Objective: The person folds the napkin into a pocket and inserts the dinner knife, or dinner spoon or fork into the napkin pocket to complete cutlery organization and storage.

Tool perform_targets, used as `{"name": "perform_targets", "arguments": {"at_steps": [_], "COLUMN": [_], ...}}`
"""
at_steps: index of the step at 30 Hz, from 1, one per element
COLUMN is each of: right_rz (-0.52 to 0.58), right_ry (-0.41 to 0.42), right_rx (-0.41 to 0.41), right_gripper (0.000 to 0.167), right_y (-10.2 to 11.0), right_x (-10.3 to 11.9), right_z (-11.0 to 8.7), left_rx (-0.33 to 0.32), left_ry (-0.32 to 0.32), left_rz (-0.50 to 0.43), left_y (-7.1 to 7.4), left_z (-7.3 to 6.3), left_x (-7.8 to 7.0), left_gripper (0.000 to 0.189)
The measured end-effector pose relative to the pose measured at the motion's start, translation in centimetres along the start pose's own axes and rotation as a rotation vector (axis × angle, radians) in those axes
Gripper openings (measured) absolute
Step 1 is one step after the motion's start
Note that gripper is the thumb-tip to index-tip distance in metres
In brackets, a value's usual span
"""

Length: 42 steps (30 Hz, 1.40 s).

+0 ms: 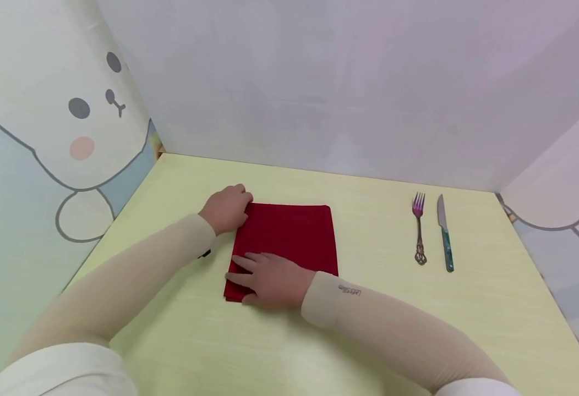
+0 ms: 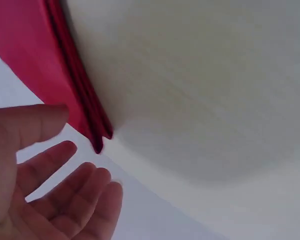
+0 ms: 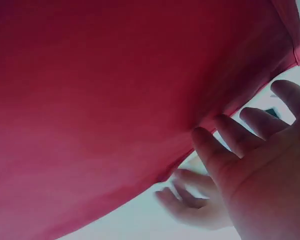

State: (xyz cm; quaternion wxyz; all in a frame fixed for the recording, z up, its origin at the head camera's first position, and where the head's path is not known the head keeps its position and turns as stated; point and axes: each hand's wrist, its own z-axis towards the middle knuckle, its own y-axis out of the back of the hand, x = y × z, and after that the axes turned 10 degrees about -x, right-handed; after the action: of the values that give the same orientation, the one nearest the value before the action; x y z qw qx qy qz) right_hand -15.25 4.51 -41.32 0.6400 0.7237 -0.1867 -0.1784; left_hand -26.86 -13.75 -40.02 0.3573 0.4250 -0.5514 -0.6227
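Note:
A folded red cloth (image 1: pixel 289 228) lies as a rough square in the middle of the table, its layers showing at the near left corner. At its far left corner is my left hand (image 1: pixel 225 209). In the left wrist view, the fingers are loosely bent and the thumb is close to the layered corner of the cloth (image 2: pixel 30 50), with nothing pinched between them. My right hand (image 1: pixel 277 280) is spread over the near left part of the cloth, fingers pointing left. Its straight fingers reach to the cloth's edge in the right wrist view.
On the right of the pale yellow table (image 1: pixel 378 330), a fork (image 1: pixel 419 220) and a green-handled knife (image 1: pixel 445 236) lie side by side. A small dark object (image 1: pixel 205 254) pokes out beneath the left sleeve. Walls (image 1: pixel 319 99) with cartoon prints enclose the table's back and sides.

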Motion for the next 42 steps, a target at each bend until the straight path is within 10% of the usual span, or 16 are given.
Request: {"name": "perform_targets", "arguments": {"at_steps": [5,12,26,33,42], "right_rz": [0.033,0.087,0.192,0.180,0.154], "right_ry": [-0.093,-0.279,-0.336,-0.326,-0.294], "right_rx": [0.006,0.012,-0.053,-0.078,-0.092], "right_gripper": [0.067,0.094,0.106,0.106,0.106], "right_y": [0.4,-0.9,-3.3,-4.4,-4.9], "right_x": [-4.1,-10.8,-14.8,-15.7,-15.6], "right_z": [-2.3,-3.8,-5.1,-5.5,-5.3], "left_rx": [0.022,0.218,0.254,0.222,0.297], "left_ry": [-0.122,-0.169,-0.192,-0.222,-0.306], "left_rz": [0.064,0.005,0.065,0.133,0.049], "left_y": [-0.2,-0.6,-0.9,-0.1,-1.0], "left_z": [-3.6,-7.7,-9.6,-8.7,-2.5], "left_x": [-1.2,-1.4,-1.6,-2.2,-3.2], "left_gripper": [0.056,0.103,0.118,0.115,0.125]}}
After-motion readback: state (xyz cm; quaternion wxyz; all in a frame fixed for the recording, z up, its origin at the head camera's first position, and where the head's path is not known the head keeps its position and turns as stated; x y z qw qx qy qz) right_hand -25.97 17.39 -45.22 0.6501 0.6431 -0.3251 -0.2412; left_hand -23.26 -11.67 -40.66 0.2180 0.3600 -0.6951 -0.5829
